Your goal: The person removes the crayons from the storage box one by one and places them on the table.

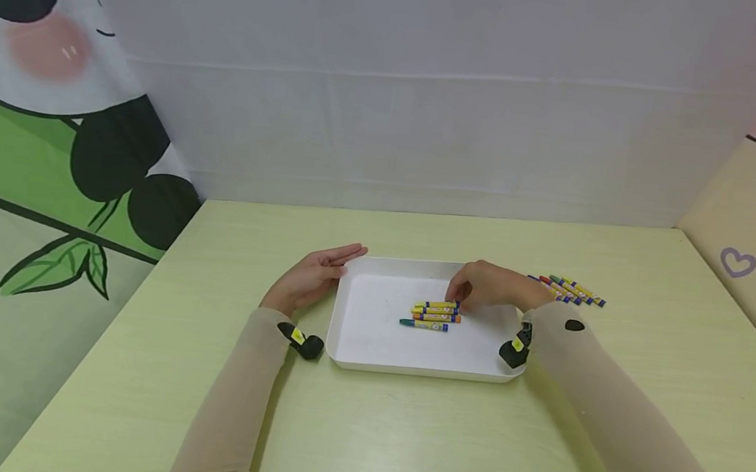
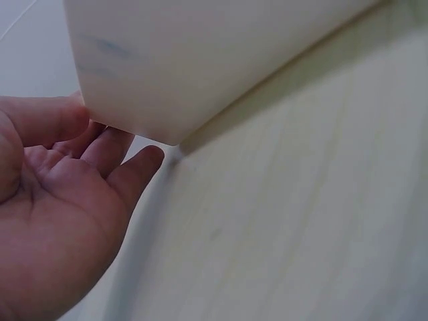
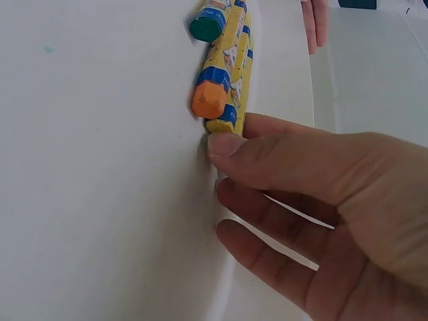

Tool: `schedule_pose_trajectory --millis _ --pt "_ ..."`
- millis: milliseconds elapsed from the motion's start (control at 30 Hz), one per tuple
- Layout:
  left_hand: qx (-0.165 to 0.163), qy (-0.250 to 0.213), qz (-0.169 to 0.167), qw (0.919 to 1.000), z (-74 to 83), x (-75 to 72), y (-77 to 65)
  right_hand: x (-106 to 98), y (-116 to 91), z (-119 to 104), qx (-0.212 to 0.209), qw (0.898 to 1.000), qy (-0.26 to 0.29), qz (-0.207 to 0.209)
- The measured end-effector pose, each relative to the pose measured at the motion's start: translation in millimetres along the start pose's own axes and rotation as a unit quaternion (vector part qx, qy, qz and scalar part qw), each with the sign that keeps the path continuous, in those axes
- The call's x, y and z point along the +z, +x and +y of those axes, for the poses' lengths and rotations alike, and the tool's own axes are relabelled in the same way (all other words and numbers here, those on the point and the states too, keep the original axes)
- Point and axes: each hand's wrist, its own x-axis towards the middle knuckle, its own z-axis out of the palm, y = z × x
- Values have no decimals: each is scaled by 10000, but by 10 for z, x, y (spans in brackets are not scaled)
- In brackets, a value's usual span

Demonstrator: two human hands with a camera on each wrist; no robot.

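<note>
A white tray lies on the table in the head view. My left hand holds its far left corner, the thumb at the rim and the fingers passing behind the wall in the left wrist view. Over the tray's right half, my right hand pinches the end of a yellow crayon between thumb and index finger; its other fingers are loosely bent. That crayon lies in a row of several paper-wrapped crayons, beside an orange crayon. Nearest me in the row, a green crayon sits slightly further left.
On the table, right of the tray, lies a group of several more crayons, partly behind my right wrist. A pale cloth wall rises at the back, with printed cloth on the left side.
</note>
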Motion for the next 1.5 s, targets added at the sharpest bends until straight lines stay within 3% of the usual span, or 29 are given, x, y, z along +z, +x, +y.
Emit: schedule_pose_trajectory --millis 600,933,1500 --pt "-28 -75 16 10000 -8 -10 9 -13 -55 -33 -387 9987 -211 267" --pt "-55 -80 -4 10000 16 -7 -22 -50 -114 -65 -461 9981 -26 399" --pt "-101 -160 -62 9998 54 -14 -53 -179 -363 -41 -196 9949 184 971"
